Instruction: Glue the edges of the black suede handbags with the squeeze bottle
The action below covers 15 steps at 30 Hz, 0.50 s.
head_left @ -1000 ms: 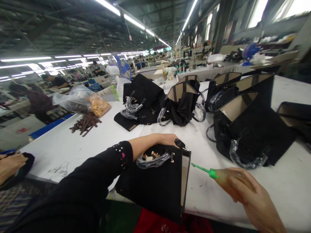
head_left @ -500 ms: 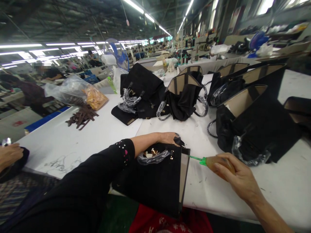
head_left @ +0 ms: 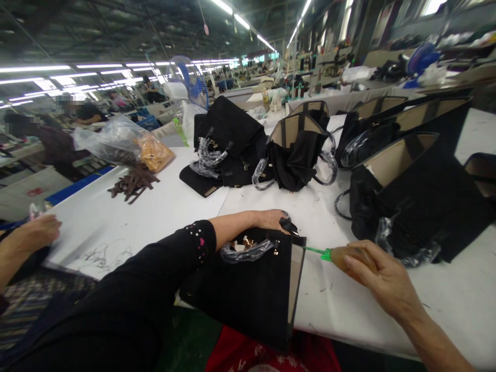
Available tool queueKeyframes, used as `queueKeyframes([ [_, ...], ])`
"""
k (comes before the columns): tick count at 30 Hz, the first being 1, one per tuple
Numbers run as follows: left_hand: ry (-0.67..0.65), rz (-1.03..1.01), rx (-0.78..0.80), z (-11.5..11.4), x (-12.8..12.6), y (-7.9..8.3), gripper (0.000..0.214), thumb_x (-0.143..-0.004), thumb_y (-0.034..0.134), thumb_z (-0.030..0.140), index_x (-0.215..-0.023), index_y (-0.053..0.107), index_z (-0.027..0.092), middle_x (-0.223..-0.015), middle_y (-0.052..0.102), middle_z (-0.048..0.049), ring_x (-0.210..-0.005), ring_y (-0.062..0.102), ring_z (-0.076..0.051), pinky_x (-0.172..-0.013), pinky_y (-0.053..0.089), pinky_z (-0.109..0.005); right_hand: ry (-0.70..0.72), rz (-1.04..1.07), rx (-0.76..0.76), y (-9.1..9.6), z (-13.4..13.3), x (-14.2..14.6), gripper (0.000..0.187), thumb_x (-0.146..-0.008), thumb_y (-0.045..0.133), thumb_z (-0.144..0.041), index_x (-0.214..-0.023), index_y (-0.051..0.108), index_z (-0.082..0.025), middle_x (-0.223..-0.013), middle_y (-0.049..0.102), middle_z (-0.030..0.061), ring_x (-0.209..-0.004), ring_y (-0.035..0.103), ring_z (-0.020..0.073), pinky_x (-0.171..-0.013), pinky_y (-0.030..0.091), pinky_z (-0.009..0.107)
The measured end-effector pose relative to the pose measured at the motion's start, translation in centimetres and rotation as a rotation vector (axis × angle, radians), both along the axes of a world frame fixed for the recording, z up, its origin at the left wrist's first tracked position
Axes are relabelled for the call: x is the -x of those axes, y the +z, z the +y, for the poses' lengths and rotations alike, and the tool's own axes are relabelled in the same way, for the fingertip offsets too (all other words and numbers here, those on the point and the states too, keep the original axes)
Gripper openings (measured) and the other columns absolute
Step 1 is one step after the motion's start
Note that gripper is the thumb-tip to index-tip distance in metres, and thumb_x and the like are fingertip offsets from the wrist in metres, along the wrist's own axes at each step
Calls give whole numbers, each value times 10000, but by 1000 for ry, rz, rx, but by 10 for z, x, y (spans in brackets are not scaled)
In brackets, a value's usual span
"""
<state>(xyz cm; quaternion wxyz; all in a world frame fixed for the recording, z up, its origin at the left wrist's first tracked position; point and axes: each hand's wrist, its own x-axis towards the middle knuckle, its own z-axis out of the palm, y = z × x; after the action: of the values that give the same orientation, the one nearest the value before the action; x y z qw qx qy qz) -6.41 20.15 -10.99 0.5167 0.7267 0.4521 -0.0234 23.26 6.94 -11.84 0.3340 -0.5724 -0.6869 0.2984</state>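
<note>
A black handbag (head_left: 248, 289) lies at the table's front edge, its beige side edge facing right. Plastic wrap covers its handle (head_left: 246, 251), and gold-coloured metal fittings show beside that. My left hand (head_left: 271, 219) reaches across the bag and grips its far top corner near a black strap end (head_left: 289, 226); some of the fingers are hidden. In my right hand (head_left: 382, 276) is an amber squeeze bottle (head_left: 351, 261) with a thin green nozzle (head_left: 318, 251). The nozzle points left, its tip at the bag's right edge, though I cannot tell whether it touches.
More black handbags (head_left: 296, 160) with wrapped handles stand across the back and right of the white table (head_left: 166, 196). Brown strips (head_left: 134, 183) and a plastic bag (head_left: 112, 139) lie at the left. A co-worker's hand (head_left: 36, 232) is at the left edge; a fan (head_left: 189, 82) stands behind.
The view has shifted slightly. My hands, the bottle and the handbag keep nearly the same positions relative to each other. The co-worker's hand at the left has moved further into view.
</note>
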Motion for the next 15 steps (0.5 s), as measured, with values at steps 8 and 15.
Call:
queueKeyframes([
  [8,-12,34,-32,0,-1,0,221,-657,799,350,-670,709,148,-632,600,37,-636,545,-116,-664,452,-232,-18,2,77,9,4,1,306,-866,578,-529,-922,674,-244,-806,703,3,-731,641,233,-681,454,347],
  [15,-37,65,-50,-3,-2,1,215,-698,765,351,-696,711,143,-647,596,32,-661,546,-124,-677,451,-238,17,-12,120,11,7,1,316,-872,579,-533,-881,678,-233,-800,716,13,-727,658,239,-647,465,339],
])
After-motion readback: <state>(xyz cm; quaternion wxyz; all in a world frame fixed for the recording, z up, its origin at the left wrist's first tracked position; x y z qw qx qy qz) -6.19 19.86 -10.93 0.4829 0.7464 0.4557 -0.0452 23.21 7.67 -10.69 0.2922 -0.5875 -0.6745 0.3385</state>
